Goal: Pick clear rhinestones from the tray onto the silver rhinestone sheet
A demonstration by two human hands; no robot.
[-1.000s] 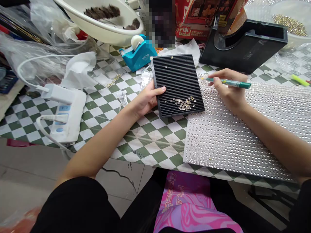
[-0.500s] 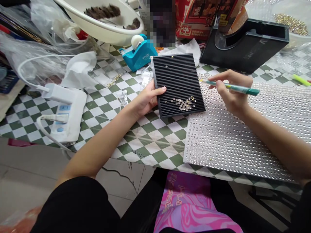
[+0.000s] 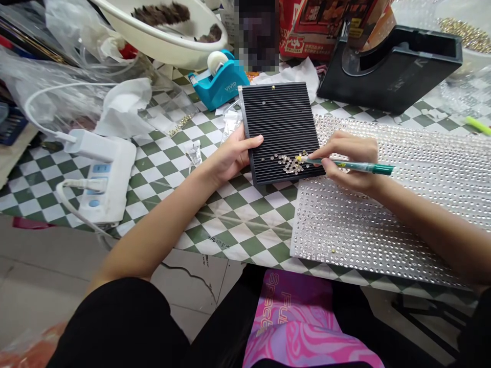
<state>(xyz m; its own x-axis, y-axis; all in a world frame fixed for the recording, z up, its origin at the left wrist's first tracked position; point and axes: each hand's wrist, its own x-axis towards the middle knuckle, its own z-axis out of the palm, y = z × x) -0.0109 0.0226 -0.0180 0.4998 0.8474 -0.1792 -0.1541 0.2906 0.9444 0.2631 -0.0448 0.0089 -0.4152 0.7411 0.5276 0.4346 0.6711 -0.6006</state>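
Loose rhinestones [image 3: 291, 164], tiny, light, apt to roll: clustered low on a ridged black sorting tray [image 3: 282, 110], stiff, best held by its edge, as the left hand [image 3: 233, 158] grips it. Right hand [image 3: 347, 163] pinches a green pick-up pen [image 3: 356, 165], tip among the stones. Beside: studded rhinestone sheet [image 3: 383, 235] on checkered tablecloth [image 3: 245, 230].

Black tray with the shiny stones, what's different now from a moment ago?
The right hand moved left, off the rhinestone sheet, and carried the green pen over the black ridged tray. The pen's tip now touches or nearly touches the cluster of rhinestones. The pen stayed in that hand. The left hand kept its hold on the tray's edge, and the tray and stones stayed about where they were.
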